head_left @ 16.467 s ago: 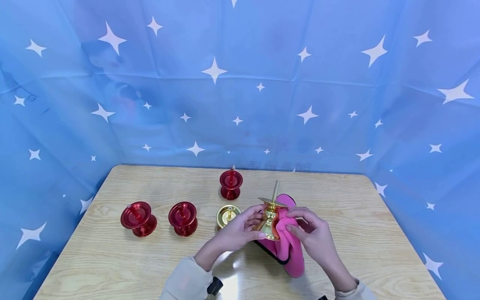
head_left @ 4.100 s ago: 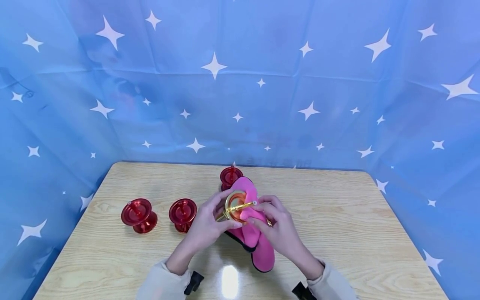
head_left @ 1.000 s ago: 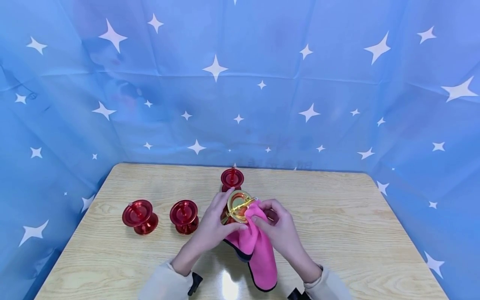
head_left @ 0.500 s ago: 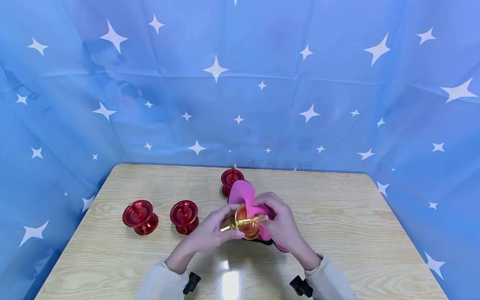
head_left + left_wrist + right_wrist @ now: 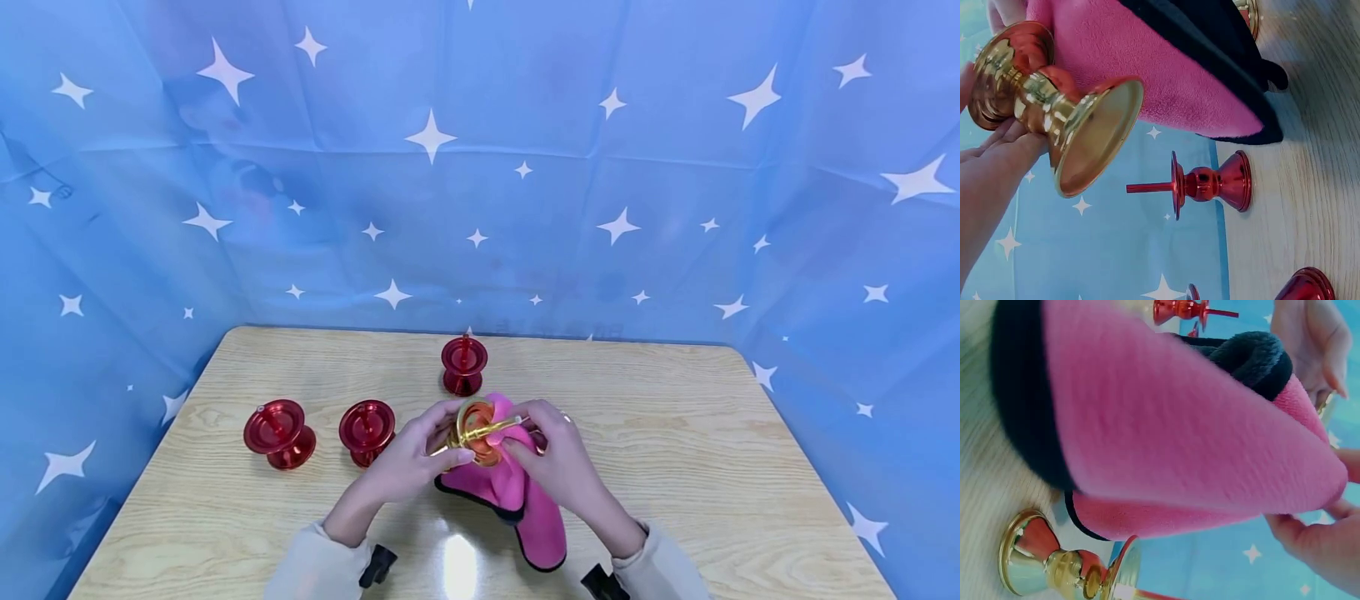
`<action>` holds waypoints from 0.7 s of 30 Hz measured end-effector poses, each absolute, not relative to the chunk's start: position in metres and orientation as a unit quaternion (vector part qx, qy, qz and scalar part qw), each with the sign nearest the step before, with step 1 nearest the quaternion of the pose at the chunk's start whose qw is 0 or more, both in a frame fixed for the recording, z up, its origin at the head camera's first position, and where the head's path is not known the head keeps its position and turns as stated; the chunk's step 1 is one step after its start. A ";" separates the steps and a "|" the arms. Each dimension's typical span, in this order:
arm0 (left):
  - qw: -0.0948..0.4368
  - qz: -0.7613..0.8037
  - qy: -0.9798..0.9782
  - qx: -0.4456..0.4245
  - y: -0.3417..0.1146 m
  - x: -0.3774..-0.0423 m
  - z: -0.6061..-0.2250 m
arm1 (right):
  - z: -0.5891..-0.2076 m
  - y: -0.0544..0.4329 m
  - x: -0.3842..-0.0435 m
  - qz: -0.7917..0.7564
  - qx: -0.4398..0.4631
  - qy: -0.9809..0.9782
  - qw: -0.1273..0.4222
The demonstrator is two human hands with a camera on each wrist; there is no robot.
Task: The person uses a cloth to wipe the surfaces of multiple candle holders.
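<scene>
My left hand (image 5: 416, 454) grips a gold candlestick (image 5: 476, 435) above the table, tilted so its spike points right. Its flared gold base (image 5: 1100, 140) faces the left wrist camera. With my right hand (image 5: 558, 458) I pinch a pink cloth (image 5: 542, 525) with dark edging, bunched against the candlestick's dish. A dark grey fuzzy underside (image 5: 1250, 356) shows in the right wrist view. There, a second gold candlestick (image 5: 1066, 569) stands upright on the table below the cloth; in the head view my right hand hides most of it.
Three red candlesticks stand upright on the wooden table (image 5: 675, 467): one at far left (image 5: 277, 432), one left of my hands (image 5: 367, 427), one behind them (image 5: 463, 360). A blue star-patterned curtain (image 5: 480, 192) surrounds the table's back and sides.
Earliest, the held candlestick was upright and another gold one stood left of it; now a gold one stands to the right. Just now the cloth's free end swung toward me and the held candlestick shifted left.
</scene>
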State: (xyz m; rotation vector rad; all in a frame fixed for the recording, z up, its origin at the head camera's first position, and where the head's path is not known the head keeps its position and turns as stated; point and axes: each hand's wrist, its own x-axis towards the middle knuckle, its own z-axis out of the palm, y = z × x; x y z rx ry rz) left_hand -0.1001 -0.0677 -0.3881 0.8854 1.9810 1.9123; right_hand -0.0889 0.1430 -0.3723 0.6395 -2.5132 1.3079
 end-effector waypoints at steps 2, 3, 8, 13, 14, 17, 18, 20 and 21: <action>0.132 0.648 0.679 0.318 -0.068 -0.100 -0.387 | -0.372 0.143 -0.089 0.450 0.222 -0.856 0.121; 0.139 0.643 0.678 0.327 -0.068 -0.100 -0.387 | -0.372 0.142 -0.089 0.454 0.228 -0.852 0.125; 0.179 0.623 0.675 0.352 -0.068 -0.099 -0.384 | -0.372 0.142 -0.096 0.479 0.285 -0.817 0.147; 0.183 0.642 0.663 0.340 -0.070 -0.099 -0.384 | -0.371 0.146 -0.097 0.510 0.259 -0.815 0.095; 0.180 0.647 0.660 0.336 -0.071 -0.100 -0.384 | -0.371 0.148 -0.097 0.521 0.246 -0.814 0.074; 0.163 0.657 0.657 0.332 -0.073 -0.101 -0.385 | -0.373 0.151 -0.096 0.549 0.213 -0.808 0.020; 0.157 0.661 0.654 0.332 -0.073 -0.102 -0.385 | -0.374 0.152 -0.096 0.556 0.208 -0.805 0.009; 0.150 0.666 0.651 0.331 -0.073 -0.103 -0.386 | -0.375 0.152 -0.095 0.569 0.200 -0.798 -0.004; 0.146 0.668 0.651 0.330 -0.073 -0.104 -0.386 | -0.375 0.152 -0.095 0.575 0.196 -0.794 -0.005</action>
